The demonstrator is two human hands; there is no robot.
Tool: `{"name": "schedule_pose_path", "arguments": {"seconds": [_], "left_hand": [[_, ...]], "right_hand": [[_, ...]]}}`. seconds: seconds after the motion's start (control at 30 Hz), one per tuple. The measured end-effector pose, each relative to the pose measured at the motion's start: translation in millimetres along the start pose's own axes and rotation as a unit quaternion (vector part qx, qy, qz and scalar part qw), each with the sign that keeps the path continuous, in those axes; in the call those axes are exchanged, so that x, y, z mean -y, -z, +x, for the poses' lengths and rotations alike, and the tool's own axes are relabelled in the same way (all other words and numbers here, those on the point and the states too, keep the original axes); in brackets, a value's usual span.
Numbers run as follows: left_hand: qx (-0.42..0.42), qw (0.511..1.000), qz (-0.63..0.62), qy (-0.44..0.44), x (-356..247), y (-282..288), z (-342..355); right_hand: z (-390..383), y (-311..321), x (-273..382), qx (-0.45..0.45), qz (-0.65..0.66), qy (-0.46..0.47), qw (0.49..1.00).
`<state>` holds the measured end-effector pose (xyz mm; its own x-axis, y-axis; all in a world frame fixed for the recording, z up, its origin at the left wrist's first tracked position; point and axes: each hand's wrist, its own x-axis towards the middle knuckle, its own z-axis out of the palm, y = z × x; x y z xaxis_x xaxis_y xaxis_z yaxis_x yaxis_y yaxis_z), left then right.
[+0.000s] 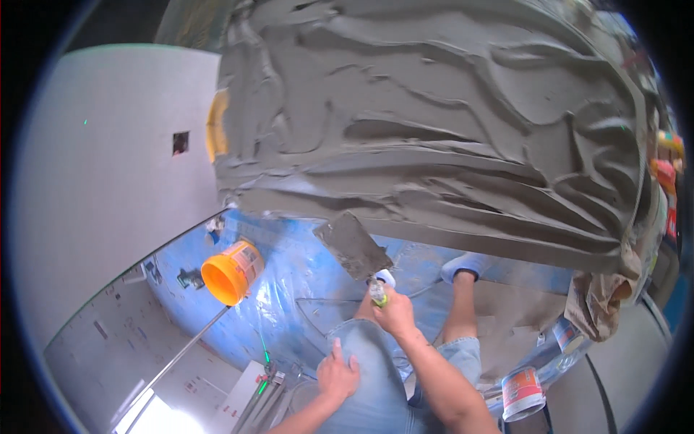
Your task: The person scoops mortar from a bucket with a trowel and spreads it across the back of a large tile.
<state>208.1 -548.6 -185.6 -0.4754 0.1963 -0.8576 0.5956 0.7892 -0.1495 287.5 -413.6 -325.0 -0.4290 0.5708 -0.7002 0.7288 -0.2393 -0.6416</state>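
Note:
A large slab (434, 239) fills the upper middle, its face thickly coated with grey mortar (405, 79) in uneven ridges and swirls. My right hand (395, 312) is wrapped round the handle of a trowel (353, 246). The trowel's flat, rectangular blade is smeared with grey and lies just by the slab's near edge; whether it touches the coating I cannot tell. Over my left thigh, my left hand (338, 372) is held with fingers apart and nothing in it.
An orange bucket (233, 273) lies tipped on blue plastic sheeting (278, 318), with a metal rod (177, 354) beside it. A pale panel (123, 173) with a square hole stands left. Crumpled brown paper (600, 304) hangs at the slab's right corner; a white-and-red bucket (523, 394) sits below.

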Motion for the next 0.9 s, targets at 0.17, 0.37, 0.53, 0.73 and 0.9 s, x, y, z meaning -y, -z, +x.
{"name": "schedule_pose_path", "arguments": {"seconds": [0.17,0.37,0.53,0.73,0.9], "left_hand": [[0.018,0.998,-0.062,-0.004,22,0,4],[0.004,0.994,-0.107,-0.015,52,0,7],[0.024,0.988,-0.15,-0.04,69,-5,10],[0.048,0.985,-0.163,-0.033,78,-3,15],[0.048,0.987,-0.153,-0.026,82,5,18]], "right_hand": [[24,-71,59,0.06,-0.003,0.025,0.998],[37,-83,124,0.037,-0.034,0.075,0.996],[69,-99,168,-0.002,-0.119,0.059,0.991],[70,-119,175,0.083,-0.131,0.05,0.987],[43,-95,189,0.176,-0.104,0.031,0.978]]}}
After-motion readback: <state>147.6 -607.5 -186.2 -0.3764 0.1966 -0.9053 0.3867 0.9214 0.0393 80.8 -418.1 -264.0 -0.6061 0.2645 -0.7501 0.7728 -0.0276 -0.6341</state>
